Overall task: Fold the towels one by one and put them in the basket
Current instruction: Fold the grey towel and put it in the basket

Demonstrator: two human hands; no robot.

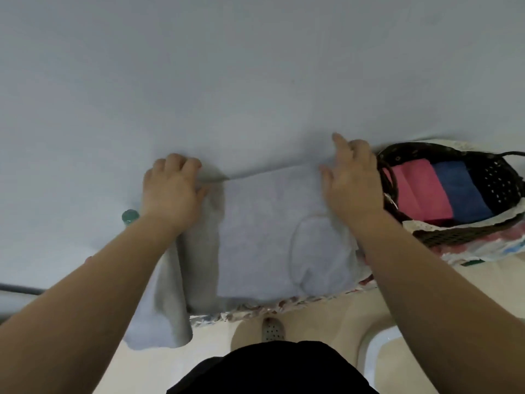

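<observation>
Pale grey-blue terry was bunched under the left hand (170, 189), whose fingers were curled round the far left corner of the towel (255, 228), gripping it. The right hand (352, 183) lay on the towel's far right corner with its fingers straight and slightly spread, holding nothing.

The towel was spread flat on the table (284, 304), against the wall (255, 66), with a folded strip along its left side and its left end hanging over the table's near edge. A patterned cover showed along that edge.

Just beside the right hand stood a dark woven basket (460, 233). Inside it a folded pink towel (417, 189) and a folded blue towel (460, 191) lay side by side, touching.

A green cap (130, 216) showed just left of the left wrist. Below the table edge was a perforated shoe (272, 329).
</observation>
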